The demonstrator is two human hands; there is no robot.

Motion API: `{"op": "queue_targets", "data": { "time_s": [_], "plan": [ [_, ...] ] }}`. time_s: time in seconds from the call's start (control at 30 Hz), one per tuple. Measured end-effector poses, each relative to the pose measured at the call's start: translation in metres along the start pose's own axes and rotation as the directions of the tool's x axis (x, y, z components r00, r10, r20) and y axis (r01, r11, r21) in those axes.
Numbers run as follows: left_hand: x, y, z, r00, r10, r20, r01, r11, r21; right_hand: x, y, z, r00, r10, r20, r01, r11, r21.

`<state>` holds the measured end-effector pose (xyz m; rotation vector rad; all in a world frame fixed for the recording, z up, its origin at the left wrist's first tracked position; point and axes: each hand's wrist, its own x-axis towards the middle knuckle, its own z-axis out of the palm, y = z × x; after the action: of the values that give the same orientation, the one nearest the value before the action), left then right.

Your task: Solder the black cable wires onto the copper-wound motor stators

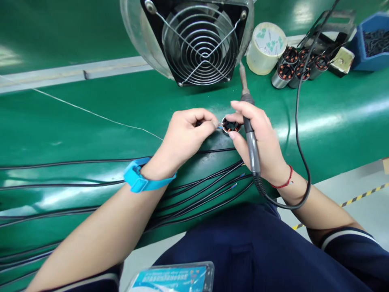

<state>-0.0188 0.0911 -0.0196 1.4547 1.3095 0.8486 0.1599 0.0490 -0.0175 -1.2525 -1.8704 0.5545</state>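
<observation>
- Green bench surface (91,121) fills most of the view, glossy, with a pale rail running across its far side.
- Extraction fan (200,40) with a round wire guard stands at the bench's far edge, straight ahead of the hands.
- Bundle of black cables (75,186) lies across the near bench from the left, running under the left forearm; bare blue tips show near the right wrist.
- Blue bin (372,40) at far right, holding dark small parts.
- Tape roll (266,48) just right of the fan; beside it a cluster of finished motor stators (291,67) standing on end, touching each other.
- Left hand (185,136), blue wrist strap on the wrist, fingers pinched together on a thin wire end at the stator's left edge.
- Right hand (258,140), red string on the wrist, curled around the soldering iron (251,134); forefinger and thumb also touch the stator's rim. Iron tip points up and away toward the fan, clear of the stator; its cord loops off right.
- Small stator (230,125) with copper windings sits between both hands, on the bench just before the fan.
</observation>
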Motion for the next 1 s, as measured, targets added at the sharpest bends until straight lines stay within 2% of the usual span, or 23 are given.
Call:
{"op": "queue_targets", "data": {
  "time_s": [0.13,0.37,0.6,0.8,0.9,1.0],
  "plan": [
    [0.001,0.000,0.001,1.000,-0.008,-0.013,0.008,0.999,-0.039,-0.003,0.008,0.007,1.000,-0.012,0.002,0.012,0.995,-0.095],
    [0.000,-0.001,0.001,0.999,-0.032,-0.016,0.030,0.991,-0.132,-0.001,0.007,0.008,0.998,-0.047,-0.052,0.042,0.994,-0.101],
    [-0.003,0.002,-0.002,1.000,0.013,0.019,-0.010,0.993,-0.122,-0.003,0.008,0.015,0.968,-0.125,-0.216,0.111,0.991,-0.076],
    [-0.004,-0.001,-0.003,0.987,0.158,0.014,-0.153,0.975,-0.162,0.003,0.007,0.016,0.977,-0.122,-0.175,0.103,0.988,-0.117],
    [-0.007,0.000,-0.002,0.978,0.207,-0.018,-0.208,0.974,-0.091,0.004,0.006,0.015,0.990,-0.077,-0.120,0.057,0.986,-0.159],
    [-0.011,0.004,0.000,0.982,0.183,-0.049,-0.183,0.983,0.006,0.002,0.004,0.016,0.999,0.003,-0.054,-0.013,0.984,-0.175]
  ]
}}
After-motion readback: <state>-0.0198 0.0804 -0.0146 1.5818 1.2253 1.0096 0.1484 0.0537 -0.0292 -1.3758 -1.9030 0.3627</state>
